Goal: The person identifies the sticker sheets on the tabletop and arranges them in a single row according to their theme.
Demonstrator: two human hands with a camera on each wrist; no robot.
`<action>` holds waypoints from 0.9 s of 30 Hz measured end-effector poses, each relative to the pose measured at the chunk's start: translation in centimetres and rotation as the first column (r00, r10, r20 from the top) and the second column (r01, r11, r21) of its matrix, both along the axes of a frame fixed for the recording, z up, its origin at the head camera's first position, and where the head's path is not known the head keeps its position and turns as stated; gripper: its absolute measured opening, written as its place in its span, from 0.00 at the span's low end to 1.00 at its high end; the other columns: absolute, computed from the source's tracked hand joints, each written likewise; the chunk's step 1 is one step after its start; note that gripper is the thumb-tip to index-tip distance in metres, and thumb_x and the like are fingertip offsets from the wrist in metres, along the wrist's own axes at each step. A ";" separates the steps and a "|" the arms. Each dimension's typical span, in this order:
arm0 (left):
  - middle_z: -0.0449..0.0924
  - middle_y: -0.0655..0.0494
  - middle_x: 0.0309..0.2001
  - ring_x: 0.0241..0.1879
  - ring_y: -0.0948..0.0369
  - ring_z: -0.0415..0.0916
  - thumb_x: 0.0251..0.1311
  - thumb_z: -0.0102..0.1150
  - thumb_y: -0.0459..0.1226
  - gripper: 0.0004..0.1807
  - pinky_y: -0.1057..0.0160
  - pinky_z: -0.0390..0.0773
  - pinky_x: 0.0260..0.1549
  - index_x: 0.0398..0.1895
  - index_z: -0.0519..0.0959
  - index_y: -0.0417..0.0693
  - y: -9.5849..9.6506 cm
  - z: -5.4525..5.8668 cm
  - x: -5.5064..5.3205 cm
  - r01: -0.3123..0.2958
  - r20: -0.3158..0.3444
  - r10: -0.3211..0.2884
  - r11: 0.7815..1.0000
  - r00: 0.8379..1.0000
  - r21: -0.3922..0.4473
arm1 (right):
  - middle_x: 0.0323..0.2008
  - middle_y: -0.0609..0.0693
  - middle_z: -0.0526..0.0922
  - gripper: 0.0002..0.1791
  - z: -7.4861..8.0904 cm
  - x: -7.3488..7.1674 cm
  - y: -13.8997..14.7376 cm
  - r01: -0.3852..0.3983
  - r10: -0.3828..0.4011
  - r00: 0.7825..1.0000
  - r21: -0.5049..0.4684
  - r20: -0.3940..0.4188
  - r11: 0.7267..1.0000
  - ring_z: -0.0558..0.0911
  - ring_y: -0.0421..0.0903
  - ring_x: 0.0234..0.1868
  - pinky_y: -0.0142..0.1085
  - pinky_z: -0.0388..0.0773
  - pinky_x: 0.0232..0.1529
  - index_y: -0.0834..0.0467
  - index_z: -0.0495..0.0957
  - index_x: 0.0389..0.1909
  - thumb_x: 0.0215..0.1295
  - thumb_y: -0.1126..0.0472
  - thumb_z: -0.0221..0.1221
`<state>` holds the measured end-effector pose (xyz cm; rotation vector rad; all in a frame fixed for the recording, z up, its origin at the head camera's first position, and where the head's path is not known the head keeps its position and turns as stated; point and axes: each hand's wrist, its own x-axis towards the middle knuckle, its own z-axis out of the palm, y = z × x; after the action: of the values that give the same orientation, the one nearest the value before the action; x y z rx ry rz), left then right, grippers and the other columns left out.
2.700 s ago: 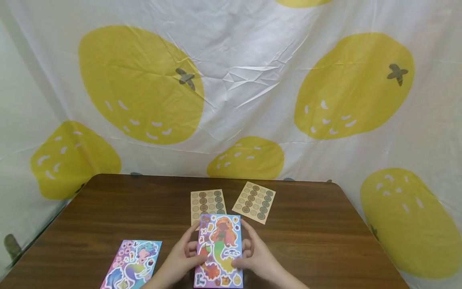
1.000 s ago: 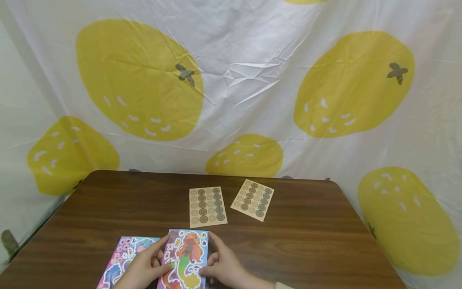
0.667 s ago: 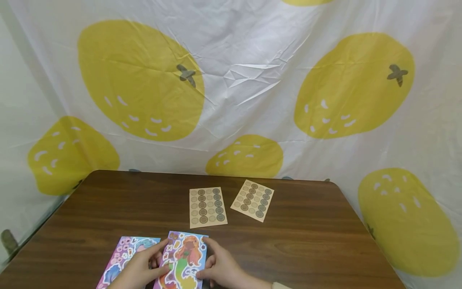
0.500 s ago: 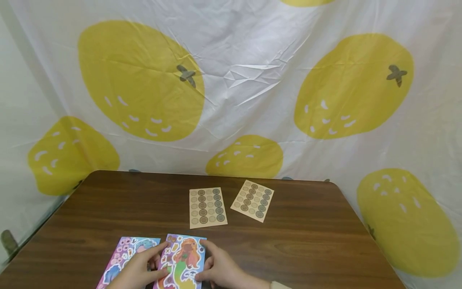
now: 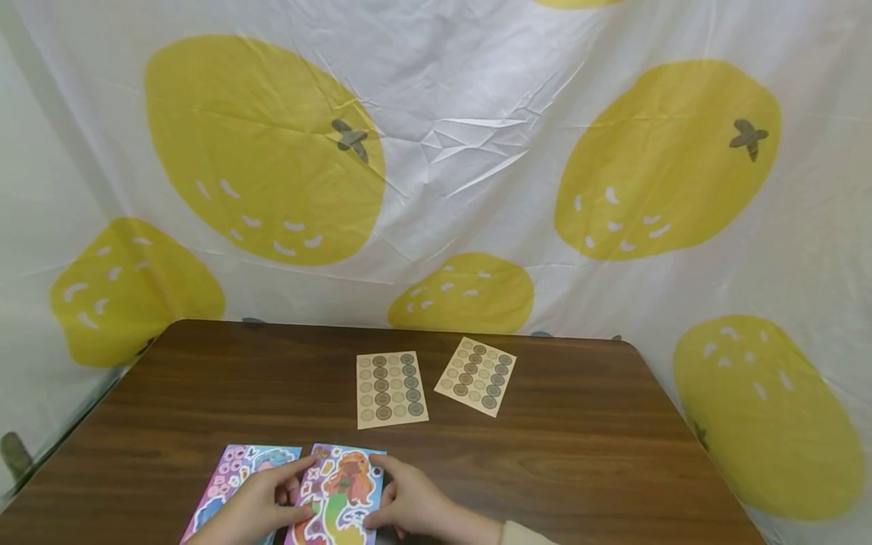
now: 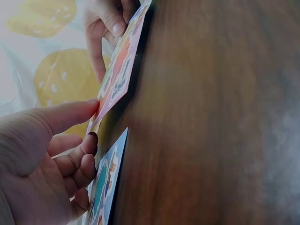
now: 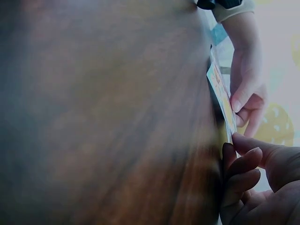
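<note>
Both hands hold a sticker sheet printed with an orange-haired, green-tailed mermaid (image 5: pixel 347 490). My left hand (image 5: pixel 259 499) pinches its left edge, thumb on top and fingers at the side. On the opposite edge, my right hand (image 5: pixel 415 499) grips it the same way. In the left wrist view the sheet (image 6: pixel 119 77) is slightly raised off the table, with a dark gap beneath. A second sticker sheet with a blue-haired mermaid (image 5: pixel 225 477) lies just to the left, partly hidden under my left hand and forearm.
Two beige sheets of round coin-like stickers (image 5: pixel 392 390) (image 5: pixel 475 377) lie farther back, the right one turned at an angle. The brown wooden table (image 5: pixel 579 439) ends at a white curtain (image 5: pixel 470 197) with yellow fruit prints.
Both hands have carried the orange-haired mermaid sheet left and nearer the body, beside the blue-haired one. The left beige sheet, earlier partly covered, now shows whole. Lately the motion is slight.
</note>
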<state>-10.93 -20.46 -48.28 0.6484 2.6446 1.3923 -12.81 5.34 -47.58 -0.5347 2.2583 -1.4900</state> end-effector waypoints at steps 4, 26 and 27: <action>0.69 0.64 0.25 0.21 0.71 0.62 0.51 0.70 0.40 0.39 0.68 0.68 0.19 0.61 0.67 0.25 -0.2 0.0 -0.2 0.017 0.000 -0.017 1.000 1.000 -0.003 | 0.11 0.46 0.74 0.48 0.1 -0.3 -0.1 -0.009 0.009 1.000 0.011 -0.002 1.000 0.63 0.36 0.05 0.26 0.59 0.07 0.63 0.63 0.67 0.41 0.72 0.73; 0.67 0.64 0.19 0.16 0.71 0.61 0.45 0.73 0.37 0.37 0.71 0.64 0.14 0.57 0.71 0.24 -0.2 -0.4 -0.8 0.003 0.067 -0.003 1.000 0.998 -0.004 | 0.08 0.45 0.69 0.47 -0.4 -0.9 -0.5 0.002 0.009 0.997 0.142 -0.073 0.990 0.62 0.36 0.03 0.28 0.61 0.04 0.58 0.70 0.63 0.35 0.71 0.76; 0.67 0.64 0.18 0.16 0.71 0.61 0.45 0.73 0.37 0.37 0.72 0.63 0.14 0.57 0.71 0.24 -0.2 -0.4 -0.9 0.003 0.073 -0.003 1.000 0.997 -0.002 | 0.07 0.44 0.68 0.47 -0.5 -1.0 -0.5 0.001 0.009 0.997 0.142 -0.075 0.990 0.62 0.36 0.03 0.28 0.60 0.04 0.58 0.70 0.63 0.35 0.70 0.76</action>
<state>-11.80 -20.62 -48.72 0.5889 2.5872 1.3844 -13.78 4.84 -48.03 -0.5608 2.3976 -1.3144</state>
